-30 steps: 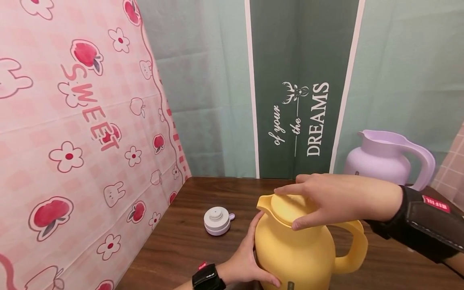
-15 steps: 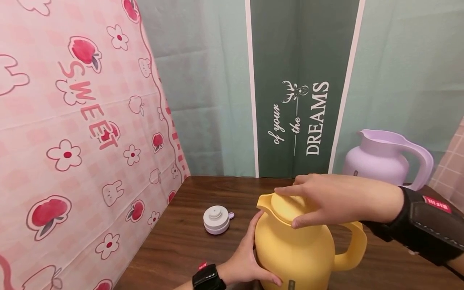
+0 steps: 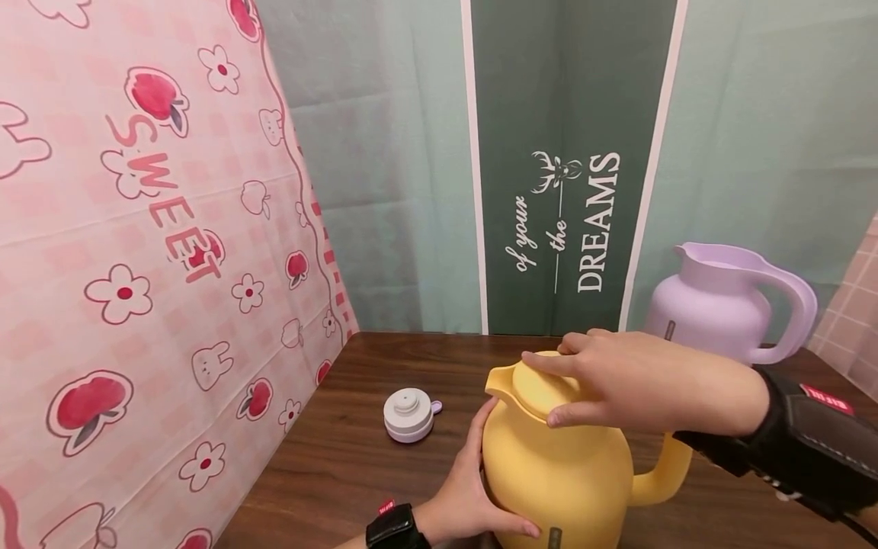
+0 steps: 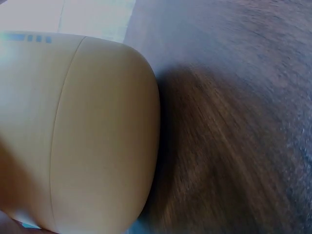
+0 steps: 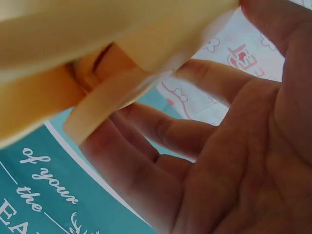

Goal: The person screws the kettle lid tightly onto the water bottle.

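A yellow thermos jug (image 3: 559,473) stands at the front of the brown table, spout to the left and handle to the right. My left hand (image 3: 469,492) holds its body from the left, thumb across the front. On top, my right hand (image 3: 617,381) grips the round yellow lid (image 3: 538,387), thumb at the near edge and fingers over the far side. The right wrist view shows the right hand's fingers (image 5: 146,122) bent around yellow plastic. In the left wrist view the jug's lower body (image 4: 105,131) fills the left side, beside the wood.
A white stopper (image 3: 408,412) with a lilac base and small loop lies on the table (image 3: 329,465) left of the jug. Behind, at the right, stands a lilac jug (image 3: 706,309) with its top uncovered. Patterned cloths (image 3: 398,191) enclose the left and back.
My right hand has turned slightly on the lid, and its wrist now covers the top of the yellow handle. The left hand stays around the jug; the view has shifted a little.
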A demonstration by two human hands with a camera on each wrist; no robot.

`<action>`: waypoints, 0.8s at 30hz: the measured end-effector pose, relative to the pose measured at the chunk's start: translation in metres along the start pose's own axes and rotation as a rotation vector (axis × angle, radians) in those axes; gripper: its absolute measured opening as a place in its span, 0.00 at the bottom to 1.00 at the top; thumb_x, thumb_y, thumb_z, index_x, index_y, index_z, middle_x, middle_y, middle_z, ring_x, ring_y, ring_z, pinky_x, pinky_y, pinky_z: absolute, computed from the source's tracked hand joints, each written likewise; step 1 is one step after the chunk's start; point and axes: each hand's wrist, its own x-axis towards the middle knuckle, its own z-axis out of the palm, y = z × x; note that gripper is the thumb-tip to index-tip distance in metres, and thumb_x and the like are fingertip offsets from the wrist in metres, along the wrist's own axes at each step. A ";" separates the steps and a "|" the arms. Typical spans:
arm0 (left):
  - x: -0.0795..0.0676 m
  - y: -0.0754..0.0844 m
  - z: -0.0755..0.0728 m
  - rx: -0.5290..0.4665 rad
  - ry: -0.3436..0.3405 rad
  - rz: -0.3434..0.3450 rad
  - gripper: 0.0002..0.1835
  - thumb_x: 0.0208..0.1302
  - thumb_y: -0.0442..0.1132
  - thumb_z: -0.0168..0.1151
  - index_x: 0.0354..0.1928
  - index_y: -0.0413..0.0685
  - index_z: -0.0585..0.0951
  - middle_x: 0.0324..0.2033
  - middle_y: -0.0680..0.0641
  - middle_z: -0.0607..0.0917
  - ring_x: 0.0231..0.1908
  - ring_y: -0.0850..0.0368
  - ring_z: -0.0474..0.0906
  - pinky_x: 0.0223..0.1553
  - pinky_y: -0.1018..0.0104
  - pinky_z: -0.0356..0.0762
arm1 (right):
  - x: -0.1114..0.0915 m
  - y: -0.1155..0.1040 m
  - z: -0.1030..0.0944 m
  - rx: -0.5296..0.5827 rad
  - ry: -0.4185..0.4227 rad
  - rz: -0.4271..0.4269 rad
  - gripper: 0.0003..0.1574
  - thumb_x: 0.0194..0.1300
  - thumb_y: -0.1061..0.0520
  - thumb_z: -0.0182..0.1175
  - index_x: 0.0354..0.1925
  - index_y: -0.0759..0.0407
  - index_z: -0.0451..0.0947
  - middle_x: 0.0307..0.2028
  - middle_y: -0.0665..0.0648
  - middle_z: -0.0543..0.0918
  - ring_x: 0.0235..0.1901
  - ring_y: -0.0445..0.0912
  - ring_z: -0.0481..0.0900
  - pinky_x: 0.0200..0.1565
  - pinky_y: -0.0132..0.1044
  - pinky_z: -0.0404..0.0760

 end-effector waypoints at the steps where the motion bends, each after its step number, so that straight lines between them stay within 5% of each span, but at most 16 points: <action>1: 0.000 0.000 0.000 0.008 0.002 0.002 0.73 0.34 0.27 0.80 0.74 0.60 0.36 0.66 0.50 0.63 0.62 0.50 0.65 0.63 0.61 0.61 | 0.000 0.000 0.001 -0.005 0.008 0.004 0.45 0.57 0.22 0.47 0.62 0.46 0.74 0.35 0.44 0.73 0.30 0.40 0.71 0.28 0.37 0.72; 8: 0.001 0.014 -0.002 0.054 -0.008 0.012 0.72 0.35 0.27 0.80 0.74 0.58 0.37 0.68 0.50 0.61 0.63 0.51 0.63 0.63 0.61 0.60 | -0.009 -0.004 0.007 -0.060 0.096 0.043 0.41 0.59 0.22 0.45 0.62 0.40 0.73 0.41 0.44 0.76 0.34 0.40 0.72 0.26 0.35 0.72; 12: 0.001 0.031 -0.002 0.224 -0.002 0.088 0.71 0.31 0.27 0.81 0.74 0.52 0.40 0.67 0.49 0.59 0.63 0.53 0.63 0.62 0.60 0.62 | -0.019 -0.009 0.019 -0.150 0.247 0.022 0.37 0.61 0.26 0.50 0.63 0.39 0.72 0.47 0.46 0.78 0.39 0.42 0.74 0.28 0.38 0.75; 16: 0.000 0.023 -0.002 0.407 0.017 0.163 0.73 0.27 0.33 0.84 0.74 0.51 0.43 0.68 0.48 0.57 0.64 0.53 0.62 0.61 0.58 0.63 | -0.030 -0.010 0.028 -0.184 0.355 0.026 0.40 0.60 0.26 0.53 0.64 0.43 0.71 0.52 0.48 0.78 0.46 0.44 0.76 0.36 0.44 0.77; 24: -0.004 0.017 -0.005 0.645 0.002 0.102 0.71 0.31 0.48 0.84 0.75 0.54 0.45 0.72 0.49 0.46 0.68 0.49 0.53 0.60 0.53 0.65 | -0.068 -0.003 0.048 -0.130 0.440 0.193 0.45 0.52 0.30 0.64 0.66 0.40 0.68 0.50 0.42 0.77 0.42 0.41 0.75 0.40 0.46 0.74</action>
